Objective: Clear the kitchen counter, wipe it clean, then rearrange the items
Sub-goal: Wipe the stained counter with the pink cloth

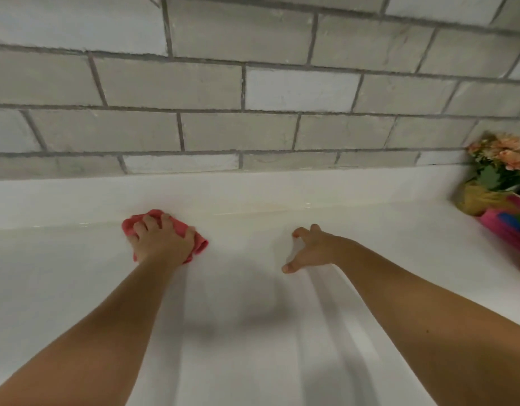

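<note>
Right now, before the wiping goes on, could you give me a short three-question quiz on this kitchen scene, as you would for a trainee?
1. True or false: the right hand holds the red cloth.
2. Where are the flowers? A) at the left end of the counter; B) at its right end, against the wall; C) at its front edge.
3. Fill in: the wall behind the counter is covered in grey and white ___.

Key
1. False: the left hand holds it; the right hand's spread fingers touch the counter.
2. B
3. tiles
</note>
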`<action>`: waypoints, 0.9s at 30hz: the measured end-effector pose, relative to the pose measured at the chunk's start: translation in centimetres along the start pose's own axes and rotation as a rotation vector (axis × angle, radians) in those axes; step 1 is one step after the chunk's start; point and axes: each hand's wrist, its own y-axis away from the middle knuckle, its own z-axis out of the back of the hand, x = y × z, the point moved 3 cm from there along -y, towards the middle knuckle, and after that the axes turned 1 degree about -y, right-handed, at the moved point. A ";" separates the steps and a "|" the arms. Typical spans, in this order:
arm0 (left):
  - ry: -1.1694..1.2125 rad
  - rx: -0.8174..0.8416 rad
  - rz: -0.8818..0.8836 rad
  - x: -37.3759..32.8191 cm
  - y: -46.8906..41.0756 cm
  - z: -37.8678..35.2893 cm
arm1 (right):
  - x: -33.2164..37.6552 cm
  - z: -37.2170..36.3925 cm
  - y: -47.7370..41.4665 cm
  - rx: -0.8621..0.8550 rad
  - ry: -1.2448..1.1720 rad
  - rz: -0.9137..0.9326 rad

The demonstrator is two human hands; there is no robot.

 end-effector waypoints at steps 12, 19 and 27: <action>-0.070 -0.035 -0.200 -14.9 3.9 -2.6 | -5.0 2.6 0.9 -0.159 -0.262 0.139; -0.092 -0.003 -0.264 -22.3 5.5 -3.8 | -16.3 2.6 1.3 -0.158 -0.074 -0.238; -0.040 0.015 -0.554 -31.6 8.5 -4.9 | -17.5 1.9 0.7 -0.212 -0.062 -0.220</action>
